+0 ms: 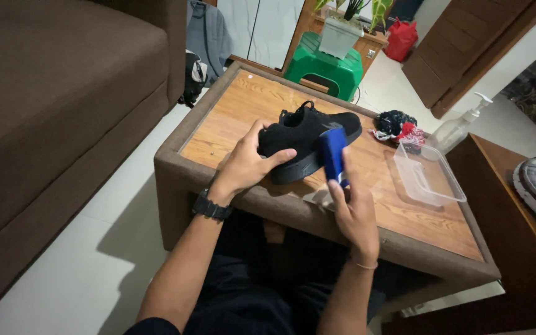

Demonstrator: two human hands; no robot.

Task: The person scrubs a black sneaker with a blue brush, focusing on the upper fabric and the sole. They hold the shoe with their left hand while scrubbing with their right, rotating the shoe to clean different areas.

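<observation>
At frame centre, the left hand fingers grip a black shoe on the worktop; the right hand fingers clasp a blue bar against the shoe's side. A clear pump bottle stands upper right.

left hand grips black shoe | right hand holds blue brush

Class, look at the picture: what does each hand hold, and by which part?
The left hand grips the black shoe at its heel end. The right hand holds a blue brush-like tool by its lower end.

A clear plastic tub lies beside a pump bottle.
</observation>
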